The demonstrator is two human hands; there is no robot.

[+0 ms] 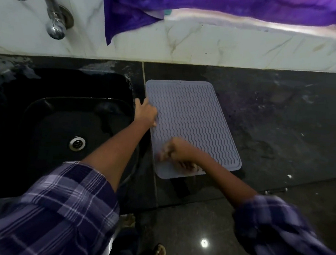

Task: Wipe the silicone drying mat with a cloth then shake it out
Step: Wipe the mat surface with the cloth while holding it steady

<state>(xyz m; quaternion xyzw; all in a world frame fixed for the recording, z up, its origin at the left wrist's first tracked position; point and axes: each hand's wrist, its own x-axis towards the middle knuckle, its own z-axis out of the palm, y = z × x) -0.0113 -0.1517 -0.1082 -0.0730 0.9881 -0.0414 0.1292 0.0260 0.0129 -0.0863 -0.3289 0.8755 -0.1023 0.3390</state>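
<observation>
A pale lilac silicone drying mat (192, 117) with wavy ridges lies flat on the dark stone counter, just right of the sink. My left hand (145, 111) presses on the mat's left edge, fingers spread. My right hand (178, 151) is closed around a light, blurred cloth (163, 154) on the mat's near left corner. Motion blur hides the cloth's shape.
A black sink (61, 130) with a metal drain sits left of the mat, under a chrome tap (51, 11). A purple cloth (132, 8) hangs over the marble backsplash. The counter's front edge (279, 190) runs just below the mat.
</observation>
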